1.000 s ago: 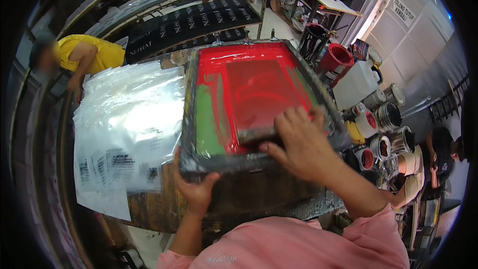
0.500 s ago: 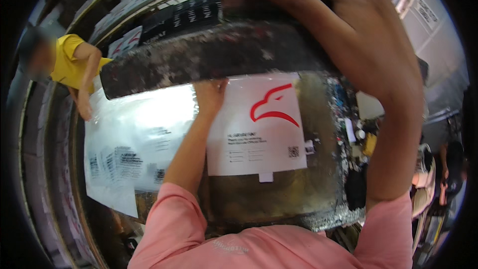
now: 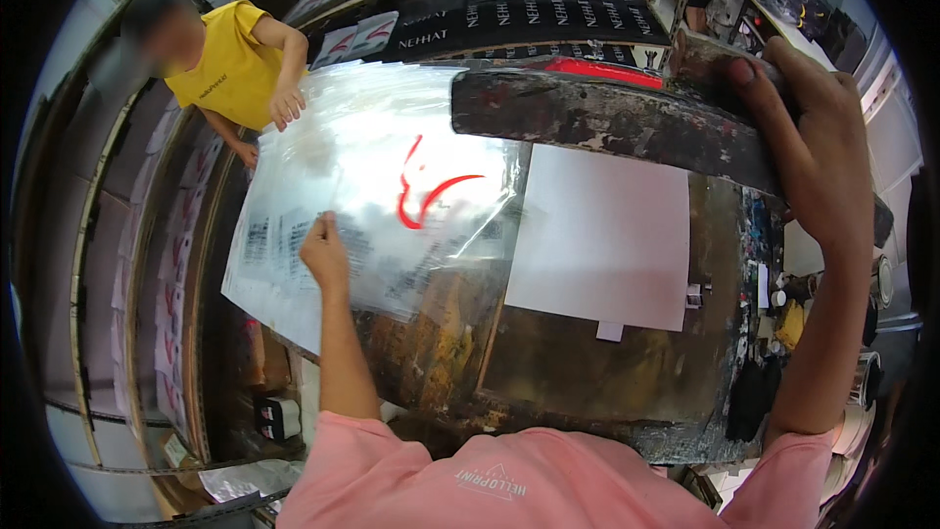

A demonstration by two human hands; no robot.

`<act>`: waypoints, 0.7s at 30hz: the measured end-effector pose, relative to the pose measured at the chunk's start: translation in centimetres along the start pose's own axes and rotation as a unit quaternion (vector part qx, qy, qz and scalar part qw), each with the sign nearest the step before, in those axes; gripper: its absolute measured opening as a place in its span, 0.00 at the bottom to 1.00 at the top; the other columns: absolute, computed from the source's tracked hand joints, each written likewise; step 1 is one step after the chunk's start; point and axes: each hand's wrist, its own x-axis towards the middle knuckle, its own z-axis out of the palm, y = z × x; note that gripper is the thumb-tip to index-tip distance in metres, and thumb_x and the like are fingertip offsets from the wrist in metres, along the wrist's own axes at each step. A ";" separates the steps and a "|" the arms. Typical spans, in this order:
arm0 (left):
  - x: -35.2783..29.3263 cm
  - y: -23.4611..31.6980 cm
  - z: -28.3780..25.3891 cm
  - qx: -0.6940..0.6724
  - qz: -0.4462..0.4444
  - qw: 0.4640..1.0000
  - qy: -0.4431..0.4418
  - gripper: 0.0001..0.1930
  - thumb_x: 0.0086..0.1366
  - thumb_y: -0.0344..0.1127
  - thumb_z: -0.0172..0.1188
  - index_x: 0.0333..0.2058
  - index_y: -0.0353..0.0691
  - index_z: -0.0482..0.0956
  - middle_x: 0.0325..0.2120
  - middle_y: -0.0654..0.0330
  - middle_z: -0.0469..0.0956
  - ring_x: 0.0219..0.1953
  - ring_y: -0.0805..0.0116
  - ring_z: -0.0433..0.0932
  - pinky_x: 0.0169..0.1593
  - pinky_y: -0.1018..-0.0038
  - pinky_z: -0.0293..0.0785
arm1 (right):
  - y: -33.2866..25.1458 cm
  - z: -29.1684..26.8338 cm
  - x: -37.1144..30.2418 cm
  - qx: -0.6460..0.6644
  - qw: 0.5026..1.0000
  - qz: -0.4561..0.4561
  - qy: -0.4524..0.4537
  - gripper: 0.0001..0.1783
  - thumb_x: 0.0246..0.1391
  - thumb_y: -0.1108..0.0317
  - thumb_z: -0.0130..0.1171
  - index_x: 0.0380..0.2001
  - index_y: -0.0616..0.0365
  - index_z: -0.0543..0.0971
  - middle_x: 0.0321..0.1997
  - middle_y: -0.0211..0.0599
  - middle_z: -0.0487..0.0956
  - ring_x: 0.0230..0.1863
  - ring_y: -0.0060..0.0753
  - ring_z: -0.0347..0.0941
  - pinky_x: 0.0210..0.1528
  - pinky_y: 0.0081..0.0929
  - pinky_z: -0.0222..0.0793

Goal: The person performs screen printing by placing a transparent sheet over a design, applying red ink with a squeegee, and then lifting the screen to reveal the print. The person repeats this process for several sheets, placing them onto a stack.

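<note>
One red-printed clear sheet (image 3: pixel 431 194), pinched in your left fingers (image 3: pixel 327 229), over the surface's (image 3: pixel 597 377) left side. Right fingers (image 3: pixel 762 103) curl at the raised frame (image 3: pixel 587 121), exact grip unclear. Hold the sheet flat; don't smear ink.

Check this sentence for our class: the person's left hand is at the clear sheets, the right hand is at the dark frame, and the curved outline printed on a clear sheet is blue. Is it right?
Not quite: the curved outline is red, not blue, as the head view shows. The left hand is at the clear sheets, and the right hand is at the dark frame.
</note>
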 end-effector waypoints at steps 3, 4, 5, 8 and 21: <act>2.0 0.1 -3.6 0.160 0.050 0.986 0.019 0.30 0.72 0.56 0.66 0.55 0.32 0.85 0.49 0.45 0.86 0.49 0.51 0.83 0.55 0.57 0.76 | 0.0 0.6 -0.9 -0.080 0.990 -0.069 0.096 0.33 0.69 0.40 0.58 0.40 0.66 0.84 0.36 0.56 0.84 0.39 0.55 0.81 0.49 0.44 0.71; 1.5 1.1 -3.5 0.237 0.146 0.957 0.079 0.34 0.70 0.60 0.67 0.59 0.33 0.83 0.54 0.44 0.83 0.55 0.46 0.80 0.60 0.54 0.73 | -0.3 0.6 -1.0 -0.083 0.991 -0.056 0.093 0.33 0.69 0.40 0.58 0.42 0.66 0.84 0.38 0.57 0.84 0.42 0.57 0.82 0.51 0.46 0.71; 0.5 2.5 -2.8 0.314 0.202 0.919 0.127 0.39 0.68 0.63 0.68 0.62 0.34 0.80 0.60 0.44 0.80 0.61 0.41 0.77 0.66 0.50 0.70 | -0.8 0.4 -1.1 -0.093 0.989 -0.049 0.107 0.33 0.69 0.39 0.57 0.44 0.65 0.84 0.41 0.57 0.84 0.44 0.58 0.82 0.54 0.48 0.71; -8.2 7.6 2.8 0.206 0.407 0.820 -0.345 0.62 0.56 0.86 0.58 0.74 0.37 0.66 0.76 0.41 0.58 0.79 0.40 0.54 0.79 0.35 0.29 | -2.4 -0.2 -0.9 -0.113 0.987 -0.038 0.107 0.34 0.69 0.37 0.55 0.42 0.64 0.84 0.41 0.58 0.84 0.45 0.61 0.80 0.53 0.50 0.71; -31.5 27.7 11.3 -0.011 0.459 0.774 -0.436 0.61 0.48 0.86 0.63 0.67 0.39 0.76 0.74 0.44 0.62 0.76 0.40 0.58 0.73 0.21 0.31 | -1.2 -2.2 1.4 -0.081 0.992 0.010 -0.094 0.41 0.73 0.29 0.43 0.32 0.59 0.80 0.31 0.44 0.82 0.37 0.41 0.79 0.49 0.43 0.73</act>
